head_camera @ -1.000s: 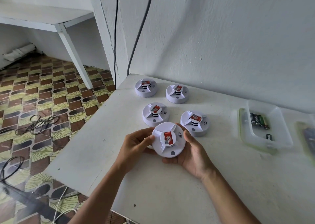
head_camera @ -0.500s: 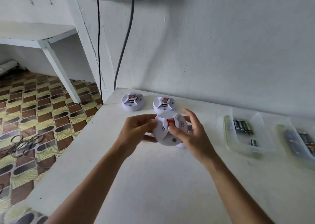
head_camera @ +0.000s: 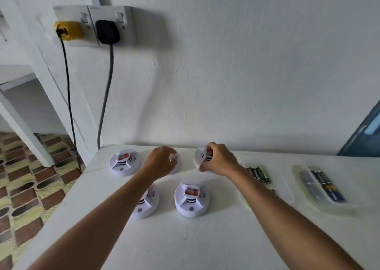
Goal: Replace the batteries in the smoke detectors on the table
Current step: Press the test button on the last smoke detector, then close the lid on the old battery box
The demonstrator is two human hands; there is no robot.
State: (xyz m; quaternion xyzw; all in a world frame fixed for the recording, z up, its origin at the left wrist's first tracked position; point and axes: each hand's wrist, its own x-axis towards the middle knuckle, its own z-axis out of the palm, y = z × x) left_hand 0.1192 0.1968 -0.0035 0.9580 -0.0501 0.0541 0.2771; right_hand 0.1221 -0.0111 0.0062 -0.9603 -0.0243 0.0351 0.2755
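Several white round smoke detectors with red labels are on the white table (head_camera: 205,239). My right hand (head_camera: 219,160) is shut on one smoke detector (head_camera: 200,156), held tilted near the wall. My left hand (head_camera: 161,161) hangs with curled fingers over a back-middle detector (head_camera: 175,167), hiding most of it; whether it grips is unclear. Another detector (head_camera: 124,162) lies at the back left. A front detector (head_camera: 191,200) lies in full view, and my left forearm partly covers the one beside it (head_camera: 148,203).
Two clear trays hold batteries: the nearer tray (head_camera: 286,187) with green-black cells (head_camera: 258,173), and the farther tray (head_camera: 337,207) at the right. Two cables (head_camera: 104,105) hang from wall sockets to the table's back-left corner. The table's left edge drops to a tiled floor (head_camera: 24,187).
My view has tilted up toward the wall. The detector held in both hands is now in my right hand alone, farther back and to the right. My left hand has let go of it.
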